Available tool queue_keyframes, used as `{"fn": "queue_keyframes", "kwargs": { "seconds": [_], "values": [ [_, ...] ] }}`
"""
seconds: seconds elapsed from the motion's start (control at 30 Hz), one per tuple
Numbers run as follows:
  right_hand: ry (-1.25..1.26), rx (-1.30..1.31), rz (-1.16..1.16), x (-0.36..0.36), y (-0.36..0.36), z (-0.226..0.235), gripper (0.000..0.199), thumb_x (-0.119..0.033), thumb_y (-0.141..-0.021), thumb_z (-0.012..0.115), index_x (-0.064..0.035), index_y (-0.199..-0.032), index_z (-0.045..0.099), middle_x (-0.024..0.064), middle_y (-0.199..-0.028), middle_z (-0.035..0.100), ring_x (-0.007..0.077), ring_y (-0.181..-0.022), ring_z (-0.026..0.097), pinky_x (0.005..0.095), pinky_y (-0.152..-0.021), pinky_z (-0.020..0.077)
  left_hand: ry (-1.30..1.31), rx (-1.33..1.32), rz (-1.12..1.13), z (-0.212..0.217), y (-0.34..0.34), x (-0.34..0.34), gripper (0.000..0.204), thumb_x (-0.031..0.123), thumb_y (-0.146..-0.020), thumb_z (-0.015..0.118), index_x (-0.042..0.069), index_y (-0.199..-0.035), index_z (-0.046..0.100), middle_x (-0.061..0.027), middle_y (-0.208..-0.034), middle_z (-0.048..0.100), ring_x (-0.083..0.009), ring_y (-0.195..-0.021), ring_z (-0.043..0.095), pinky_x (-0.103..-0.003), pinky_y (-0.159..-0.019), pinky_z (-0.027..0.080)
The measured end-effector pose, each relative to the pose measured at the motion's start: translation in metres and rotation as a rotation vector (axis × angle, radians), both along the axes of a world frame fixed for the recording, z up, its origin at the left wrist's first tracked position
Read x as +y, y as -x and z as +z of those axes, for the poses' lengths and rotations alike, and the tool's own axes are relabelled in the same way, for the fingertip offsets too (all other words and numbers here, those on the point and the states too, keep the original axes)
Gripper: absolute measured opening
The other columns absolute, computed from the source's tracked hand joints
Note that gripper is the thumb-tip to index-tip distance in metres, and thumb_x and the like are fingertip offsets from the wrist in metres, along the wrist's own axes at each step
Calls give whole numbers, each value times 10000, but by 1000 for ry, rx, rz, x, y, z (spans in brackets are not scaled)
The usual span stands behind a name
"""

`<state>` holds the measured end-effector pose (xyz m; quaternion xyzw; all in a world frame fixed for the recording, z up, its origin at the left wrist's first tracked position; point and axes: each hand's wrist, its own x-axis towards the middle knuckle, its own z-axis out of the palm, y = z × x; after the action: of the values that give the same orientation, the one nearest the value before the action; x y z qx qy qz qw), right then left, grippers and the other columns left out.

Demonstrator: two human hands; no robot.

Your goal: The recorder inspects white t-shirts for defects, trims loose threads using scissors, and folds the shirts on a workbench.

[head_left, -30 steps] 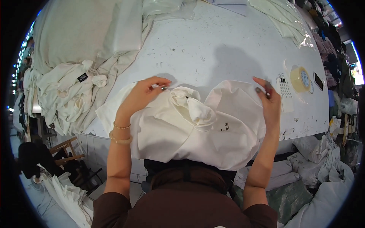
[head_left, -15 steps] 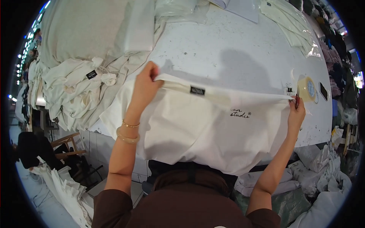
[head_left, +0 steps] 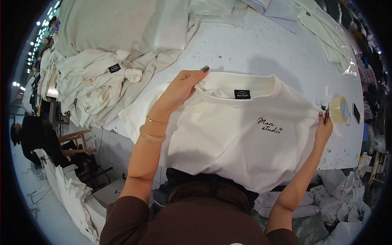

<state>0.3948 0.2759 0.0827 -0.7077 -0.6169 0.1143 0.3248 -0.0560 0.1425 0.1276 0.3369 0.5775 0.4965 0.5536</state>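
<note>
A white sweatshirt or T-shirt (head_left: 220,134) hangs over the table's near edge, stretched between my two hands. Dark script lettering marks its chest, and a black label (head_left: 241,94) shows inside the round neck opening. My left hand (head_left: 179,90) is closed on the collar's left side, thumb pointing up to the right. At the garment's right shoulder or sleeve, my right hand (head_left: 323,130) pinches the cloth. That same hand also holds a small pair of red-handled snips (head_left: 326,116), pointing up; its fingers partly hide them.
A rumpled heap of off-white garments (head_left: 94,87) lies left on the white table (head_left: 228,49), below folded cream fabric (head_left: 110,24). Right of my right hand are a tape roll (head_left: 339,109) and a phone (head_left: 356,113). A person in dark clothes (head_left: 38,136) is at far left.
The collar has opened into a round neckline, so the label and chest lettering now face up plainly. My left hand has shifted right with the collar; the right still grips cloth and snips.
</note>
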Motion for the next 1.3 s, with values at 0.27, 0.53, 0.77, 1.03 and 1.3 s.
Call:
{"fn": "queue_keyframes", "kwargs": {
  "seconds": [0.27,0.53,0.77,1.03,1.3],
  "values": [
    [-101,-308,29,-10,6,3,221,-91,-872,565,12,-1061,613,120,-928,626,234,-837,576,308,-789,444,-63,-13,-90,-3,-5,-5,333,318,-941,536,100,-701,609,130,-580,342,-1,-519,206,-215,-454,147],
    [264,752,727,-82,197,71,129,-11,-825,592,-18,-950,622,-35,-746,494,45,-661,397,192,-623,387,-80,28,-111,9,-30,-6,328,274,-966,504,-1,-857,646,68,-768,562,-16,-700,426,-189,-647,369],
    [471,673,835,-81,235,65,168,-26,-726,671,-33,-853,561,-44,-677,388,55,-622,343,217,-556,322,-74,59,-139,19,-33,-8,235,245,-942,541,22,-973,605,36,-816,586,-22,-750,471,-192,-674,401],
    [484,716,791,-78,223,66,180,-17,-708,672,-47,-775,508,-43,-671,400,62,-628,348,218,-561,307,-309,229,-257,30,-40,-20,339,-24,-728,725,22,-1029,575,7,-935,584,-69,-860,504,-215,-767,426],
    [289,633,794,-87,224,70,198,23,-697,646,-30,-816,497,-9,-699,447,79,-612,369,227,-541,342,-355,644,-126,35,-46,-26,247,22,-722,736,59,-938,624,-7,-834,561,-128,-777,472,-245,-707,388]
  ]
}}
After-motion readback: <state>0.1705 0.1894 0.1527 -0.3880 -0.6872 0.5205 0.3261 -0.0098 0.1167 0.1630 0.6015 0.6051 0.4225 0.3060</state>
